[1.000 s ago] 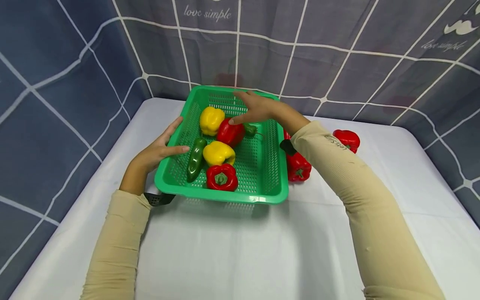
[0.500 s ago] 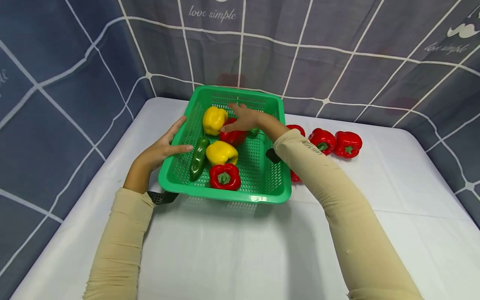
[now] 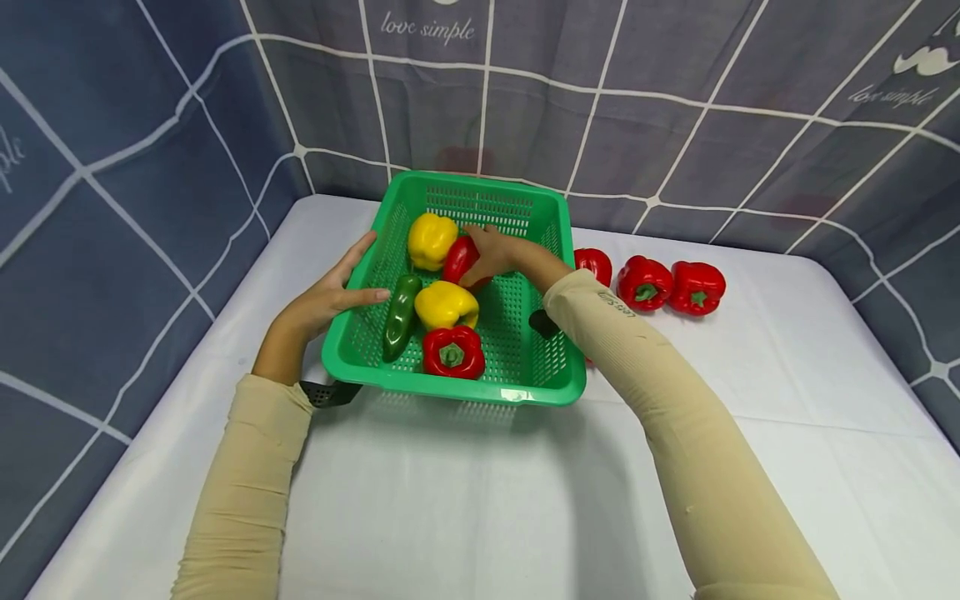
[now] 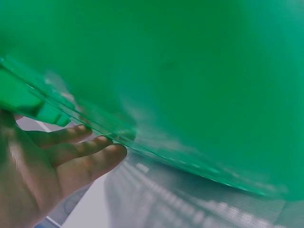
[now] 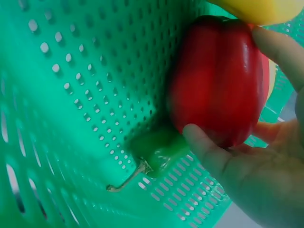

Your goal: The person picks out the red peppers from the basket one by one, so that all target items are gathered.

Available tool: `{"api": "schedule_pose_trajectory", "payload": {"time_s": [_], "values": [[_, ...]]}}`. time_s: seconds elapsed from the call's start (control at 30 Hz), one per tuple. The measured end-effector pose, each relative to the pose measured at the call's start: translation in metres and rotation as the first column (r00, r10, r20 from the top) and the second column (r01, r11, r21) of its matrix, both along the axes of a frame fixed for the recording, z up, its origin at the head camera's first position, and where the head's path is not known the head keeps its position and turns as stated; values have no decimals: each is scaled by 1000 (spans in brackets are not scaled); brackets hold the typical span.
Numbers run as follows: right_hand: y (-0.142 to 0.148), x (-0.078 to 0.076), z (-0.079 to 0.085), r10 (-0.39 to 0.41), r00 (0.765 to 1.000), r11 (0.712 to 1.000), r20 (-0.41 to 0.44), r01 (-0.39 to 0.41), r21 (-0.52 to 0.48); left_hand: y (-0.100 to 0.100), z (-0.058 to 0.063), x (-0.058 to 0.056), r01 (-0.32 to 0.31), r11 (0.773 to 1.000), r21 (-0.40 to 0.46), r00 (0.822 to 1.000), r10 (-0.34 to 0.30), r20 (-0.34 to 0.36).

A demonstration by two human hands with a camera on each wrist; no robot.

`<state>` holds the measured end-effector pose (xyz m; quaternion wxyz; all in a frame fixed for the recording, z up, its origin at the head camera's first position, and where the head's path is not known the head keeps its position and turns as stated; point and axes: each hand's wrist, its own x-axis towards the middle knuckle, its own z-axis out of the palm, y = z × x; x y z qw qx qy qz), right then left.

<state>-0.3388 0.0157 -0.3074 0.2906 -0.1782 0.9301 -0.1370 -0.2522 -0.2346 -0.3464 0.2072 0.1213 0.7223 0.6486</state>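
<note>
A green plastic basket (image 3: 457, 387) stands on the white cloth. My right hand (image 3: 497, 252) reaches inside and grips a red bell pepper (image 5: 216, 83), thumb and fingers around its sides. In the right wrist view a green pepper (image 5: 164, 147) with a curved stem lies just beside it. Two yellow bell peppers (image 3: 432, 242), a long dark green vegetable (image 3: 401, 318) and another red bell pepper (image 3: 453, 353) also sit in the basket. At the left rim is my left hand (image 3: 318, 302), its fingers straight along the outside and thumb over the edge; fingertips (image 4: 116, 151) meet the basket wall.
Right of the basket several red bell peppers (image 3: 645, 283) rest on the cloth; one is mostly hidden behind the right sleeve (image 3: 637, 367). A dark checked curtain (image 3: 555, 92) hangs behind and to the left of the table (image 3: 420, 500).
My right hand has moved left and down into the basket and now grips the red bell pepper there. The left hand stays at the rim. Red peppers at right have come out from behind the sleeve.
</note>
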Motion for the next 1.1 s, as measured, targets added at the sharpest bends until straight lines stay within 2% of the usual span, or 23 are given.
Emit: {"api": "schedule_pose_trajectory", "payload": {"time_s": [0.2, 0.37, 0.7, 0.87, 1.1], "values": [[0, 1, -7, 65, 998, 998, -24, -64, 28, 0, 1, 1, 13, 1000, -14, 1000, -13, -10], [-2, -1, -11, 76, 996, 997, -42, -75, 35, -1, 1, 1, 2, 1000, -24, 1000, -2, -12], [-2, -5, -11, 71, 995, 997, -64, -68, 48, 1, 3, 2, 21, 999, -25, 999, -22, -32], [1, -5, -5, 80, 990, 995, -113, -85, -46, 2, 4, 2, 15, 999, -33, 999, -16, -36], [6, -1, 5, 43, 989, 983, -141, -67, -171, 1, 3, 3, 3, 999, -35, 1000, -3, -21]]}}
